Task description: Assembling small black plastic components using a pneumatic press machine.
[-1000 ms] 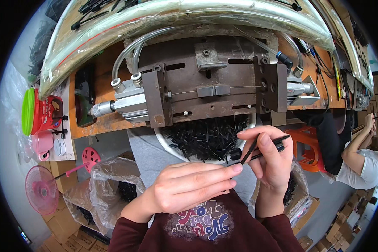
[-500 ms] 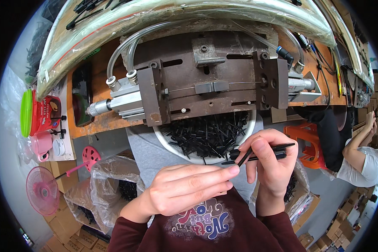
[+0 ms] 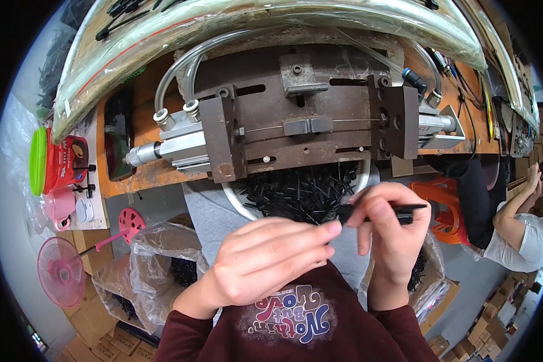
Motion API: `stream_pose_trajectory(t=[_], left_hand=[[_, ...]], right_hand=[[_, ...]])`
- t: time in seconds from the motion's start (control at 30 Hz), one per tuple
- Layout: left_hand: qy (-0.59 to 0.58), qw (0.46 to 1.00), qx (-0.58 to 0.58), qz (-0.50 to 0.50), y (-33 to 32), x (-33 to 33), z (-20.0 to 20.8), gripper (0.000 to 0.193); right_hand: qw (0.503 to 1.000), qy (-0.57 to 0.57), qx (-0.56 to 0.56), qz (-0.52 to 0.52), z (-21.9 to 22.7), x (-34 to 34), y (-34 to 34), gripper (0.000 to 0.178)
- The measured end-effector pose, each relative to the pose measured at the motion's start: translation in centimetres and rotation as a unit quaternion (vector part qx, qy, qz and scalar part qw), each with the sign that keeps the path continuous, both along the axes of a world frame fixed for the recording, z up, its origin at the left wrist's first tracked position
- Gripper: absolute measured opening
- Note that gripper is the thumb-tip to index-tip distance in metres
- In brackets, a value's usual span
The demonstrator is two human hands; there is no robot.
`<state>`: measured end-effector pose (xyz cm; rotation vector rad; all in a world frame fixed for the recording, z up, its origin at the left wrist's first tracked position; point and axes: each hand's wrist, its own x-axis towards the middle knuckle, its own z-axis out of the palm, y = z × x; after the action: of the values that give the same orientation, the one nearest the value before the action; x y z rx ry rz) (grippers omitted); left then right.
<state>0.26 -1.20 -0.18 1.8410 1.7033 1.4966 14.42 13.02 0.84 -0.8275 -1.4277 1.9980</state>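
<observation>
My right hand [image 3: 389, 232] is closed around several thin black rods [image 3: 411, 209], whose ends stick out past the fingers on the right. Its thumb and fingertips are smeared by motion over a dark piece between the hands. Against that piece lie the fingertips of my left hand [image 3: 265, 259], its fingers pressed together and pointing right; its thumb and palm are hidden, so what it holds does not show. Just beyond both hands, on my lap, rests a white basin [image 3: 241, 206] heaped with small black rod-like pieces [image 3: 301, 192].
Ahead stands a brown metal fixture [image 3: 271, 154] with a thin rod through a central block [image 3: 308, 125] and air cylinders [image 3: 187, 148] on both sides. Plastic-lined boxes [image 3: 157, 247] flank me. A pink fan [image 3: 61, 271] is at left; another person [image 3: 519, 238] sits at right.
The short black piece at my left fingertips has blurred, and my right thumb and index finger have shifted around it. The view has moved slightly; my left hand keeps nearly the same pose.
</observation>
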Motion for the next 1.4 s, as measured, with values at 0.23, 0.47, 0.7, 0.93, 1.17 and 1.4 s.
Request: stream_pose_trajectory(t=[0.23,0.47,0.7,0.93,1.17,1.4], left_hand=[[0.172,0.969,-0.032,0.175,2.1,-0.4,-1.5,0.034],[0.225,0.949,-0.052,0.215,4.0,-0.5,-1.4,0.030],[0.229,0.944,-0.074,0.223,4.1,-0.3,-1.2,0.028],[0.072,0.985,-0.063,0.142,3.2,-0.7,0.1,0.034],[-0.084,0.994,0.019,0.067,1.9,0.4,1.2,0.032],[0.113,0.977,-0.017,0.179,2.6,0.0,-0.8,0.034]], right_hand=[[0.995,0.089,0.034,-0.017,-0.7,1.0,0.6,0.014],[0.982,0.056,0.167,-0.066,-0.2,1.6,-0.1,0.019],[0.816,-0.054,0.566,-0.103,-1.2,2.4,0.2,0.033],[0.724,-0.061,0.681,-0.086,-1.5,1.6,0.1,0.039],[0.696,-0.052,0.715,-0.054,-1.5,-0.3,-0.5,0.030],[0.792,-0.024,0.599,-0.115,-2.4,0.0,0.3,0.034]])
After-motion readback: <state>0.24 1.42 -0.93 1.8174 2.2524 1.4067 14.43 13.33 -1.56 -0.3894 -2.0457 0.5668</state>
